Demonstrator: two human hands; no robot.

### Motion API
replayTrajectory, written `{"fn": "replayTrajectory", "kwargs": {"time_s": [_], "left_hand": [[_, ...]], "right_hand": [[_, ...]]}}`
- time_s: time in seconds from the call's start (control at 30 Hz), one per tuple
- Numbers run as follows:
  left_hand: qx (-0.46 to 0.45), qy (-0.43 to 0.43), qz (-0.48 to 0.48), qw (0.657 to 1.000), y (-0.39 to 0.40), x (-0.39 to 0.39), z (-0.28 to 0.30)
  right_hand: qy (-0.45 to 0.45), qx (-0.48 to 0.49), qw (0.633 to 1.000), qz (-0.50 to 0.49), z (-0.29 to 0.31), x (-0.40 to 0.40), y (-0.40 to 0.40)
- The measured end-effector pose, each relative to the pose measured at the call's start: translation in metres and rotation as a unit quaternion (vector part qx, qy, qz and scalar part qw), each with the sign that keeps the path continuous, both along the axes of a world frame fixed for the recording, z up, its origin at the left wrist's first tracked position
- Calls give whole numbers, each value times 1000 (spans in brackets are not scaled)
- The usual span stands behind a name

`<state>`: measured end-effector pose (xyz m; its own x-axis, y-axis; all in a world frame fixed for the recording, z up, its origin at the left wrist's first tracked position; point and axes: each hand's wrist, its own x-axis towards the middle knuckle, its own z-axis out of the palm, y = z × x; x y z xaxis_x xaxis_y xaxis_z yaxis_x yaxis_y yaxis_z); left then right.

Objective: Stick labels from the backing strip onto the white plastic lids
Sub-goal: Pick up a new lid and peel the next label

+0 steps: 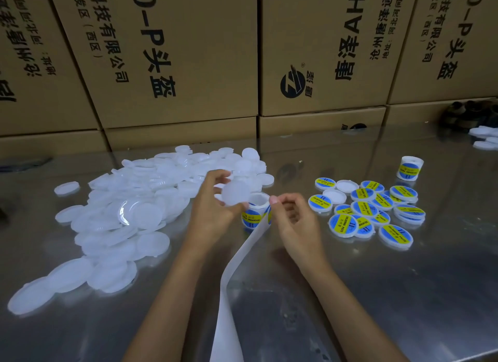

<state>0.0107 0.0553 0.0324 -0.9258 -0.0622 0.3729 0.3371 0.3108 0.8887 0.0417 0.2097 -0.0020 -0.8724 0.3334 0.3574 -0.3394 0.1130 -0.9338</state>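
Left hand (215, 200) grips one blank white lid (235, 192) by its edge, flat face tilted toward the right hand, probably to present it for a label. Right hand (291, 213) has fingers curled with thumb and forefinger pinched together beside the label roll (254, 213); likely peeling or holding a label, but the label itself is not visible in the pinch.

The roll stands upright on the worktop (404, 294) between the hands, just behind them. Its spent backing strip (229, 294) trails toward the near edge, out of the way of both piles.

Unlabelled lids (129, 216) lie in a loose heap on the left, within reach of the left hand. Labelled lids (377, 213), blue and yellow, are grouped on the right, a few blank ones mixed in. A second roll (409, 168) stands beyond them. Sorting left to right apparently keeps done from undone.

Cardboard cartons (175, 51) are stacked behind the worktop; contents not visible.
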Motion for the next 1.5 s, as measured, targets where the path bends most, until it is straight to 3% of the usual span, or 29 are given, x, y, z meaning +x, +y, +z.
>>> {"fn": "replayTrajectory", "kwargs": {"time_s": [0.07, 0.17, 0.33, 0.43, 0.53, 0.63, 0.73, 0.87, 1.2, 1.4, 1.5], "left_hand": [[25, 16, -84, 996, 15, 12, 3], [4, 25, -148, 989, 30, 20, 1], [76, -78, -180, 978, 30, 17, 0], [111, -88, -190, 971, 26, 15, 0], [124, -91, -156, 976, 22, 13, 0], [145, -89, -96, 981, 20, 11, 0], [172, -83, -57, 980, 17, 9, 1], [135, -86, -42, 986, 12, 7, -3], [77, -58, -43, 994, 9, 0, -12], [111, -27, -46, 992, 13, 4, -6], [69, -14, -57, 996, 13, 2, -6]], "right_hand": [[-19, -64, 997, 35, 6, 2, 0], [-46, -83, 993, 73, 7, 5, 5], [-47, -108, 986, 120, 9, 5, 8], [-52, -93, 985, 134, 9, 5, 7], [-68, -88, 991, 78, 7, 3, 5], [-48, 31, 997, -58, -3, -2, 11], [-94, 109, 989, -20, -11, -6, 14], [-155, 222, 962, 26, -21, -12, 12], [-125, 151, 980, 23, -21, -16, 11], [-110, 139, 984, 22, -18, -14, 10], [-108, 142, 984, 12, -17, -13, 9]]}}
